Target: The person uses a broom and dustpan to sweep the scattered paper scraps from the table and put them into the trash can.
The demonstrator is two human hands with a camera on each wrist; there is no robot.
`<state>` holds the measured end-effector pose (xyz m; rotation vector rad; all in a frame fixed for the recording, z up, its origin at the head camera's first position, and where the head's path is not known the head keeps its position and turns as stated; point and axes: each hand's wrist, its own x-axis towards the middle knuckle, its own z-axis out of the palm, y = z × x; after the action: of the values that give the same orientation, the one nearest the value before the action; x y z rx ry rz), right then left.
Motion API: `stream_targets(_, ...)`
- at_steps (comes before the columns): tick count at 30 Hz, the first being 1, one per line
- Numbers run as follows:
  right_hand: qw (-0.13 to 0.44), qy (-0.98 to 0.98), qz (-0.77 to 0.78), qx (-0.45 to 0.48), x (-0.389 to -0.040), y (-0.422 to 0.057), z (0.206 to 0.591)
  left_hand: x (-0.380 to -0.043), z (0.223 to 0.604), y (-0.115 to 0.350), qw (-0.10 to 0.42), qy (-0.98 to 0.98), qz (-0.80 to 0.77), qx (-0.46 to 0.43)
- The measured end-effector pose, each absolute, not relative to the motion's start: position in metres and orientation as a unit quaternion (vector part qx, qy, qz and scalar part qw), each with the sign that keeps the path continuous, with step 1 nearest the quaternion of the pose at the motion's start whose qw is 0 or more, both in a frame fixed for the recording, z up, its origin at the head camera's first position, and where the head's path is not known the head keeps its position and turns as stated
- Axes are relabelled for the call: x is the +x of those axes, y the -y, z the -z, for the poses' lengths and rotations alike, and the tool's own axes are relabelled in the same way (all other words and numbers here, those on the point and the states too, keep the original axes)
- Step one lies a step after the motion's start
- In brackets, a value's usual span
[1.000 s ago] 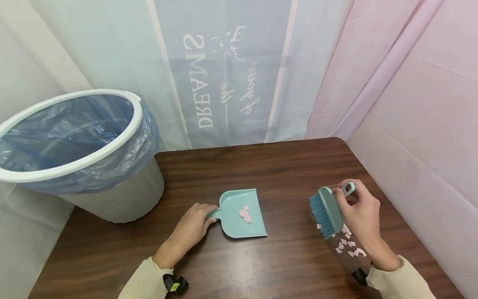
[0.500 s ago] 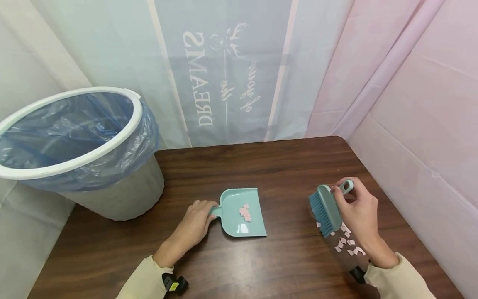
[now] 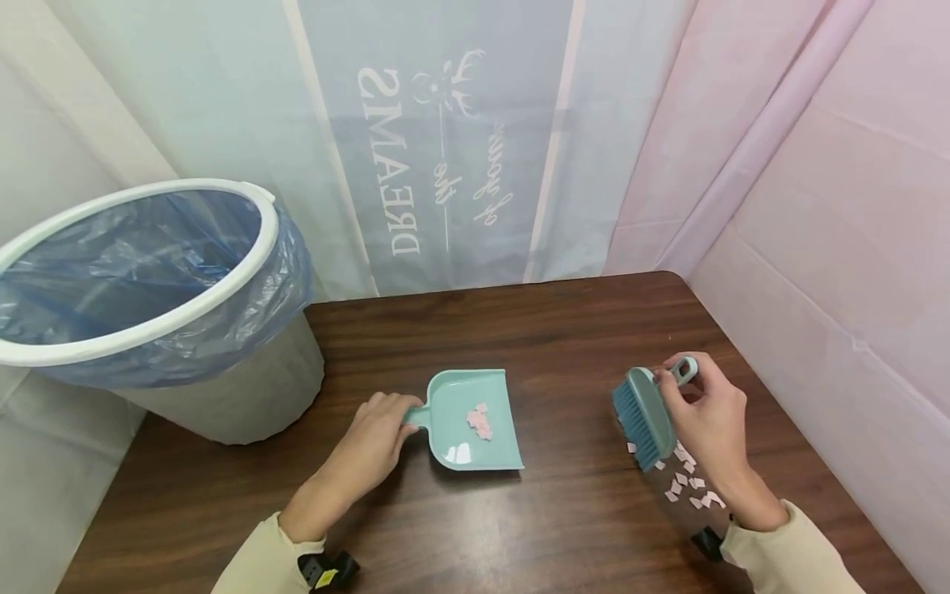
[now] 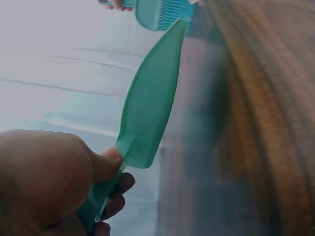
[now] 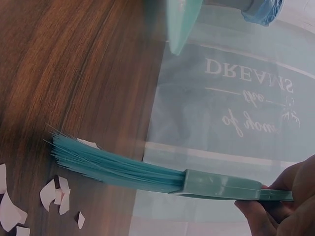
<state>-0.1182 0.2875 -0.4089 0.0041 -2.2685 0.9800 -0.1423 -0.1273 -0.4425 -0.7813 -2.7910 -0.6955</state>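
My left hand [image 3: 371,437] grips the short handle of a light teal dustpan [image 3: 451,392], thumb and fingers around it. A small heap of pale pink paper scraps [image 3: 479,421] lies in the pan. In the left wrist view the dustpan [image 4: 152,93] is raised off the table, its lip pointing toward the brush. On the right, my right hand [image 3: 708,412] pinches the looped handle of a teal hand brush [image 3: 653,408]. Its bristles face left. More pink scraps [image 3: 681,478] are scattered under and beside the brush; the right wrist view shows bristles [image 5: 108,164] close over them.
A large white bin [image 3: 230,400] with a blue plastic liner [image 3: 275,322] stands at the left, its wide rim high over the table. The dark wood table [image 3: 512,326] meets a printed curtain [image 3: 475,165] at the back and a pale wall of cloth [image 3: 839,289] at the right.
My left hand has shifted a little to the left with the dustpan, lifting it off the table with the scraps in it. The right hand and brush have hardly moved.
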Motion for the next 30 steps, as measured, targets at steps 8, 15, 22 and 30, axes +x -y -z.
stream_targets(8,0.326,0.869,-0.372,-0.007,-0.117,-0.288,0.409,-0.148,0.42,0.133,0.095,0.928,0.241,-0.269)
stream_targets(15,0.322,0.869,-0.375,-0.003,-0.119,-0.289,0.41,-0.155,0.405,0.142,0.088,0.926,0.237,-0.281)
stream_targets(22,0.322,0.871,-0.371,-0.004,-0.12,-0.289,0.409,-0.157,0.391,0.149,0.062,0.923,0.241,-0.293)
stream_targets(30,0.319,0.874,-0.367,-0.004,-0.12,-0.289,0.409,-0.155,0.376,0.154,0.052,0.922,0.247,-0.295)
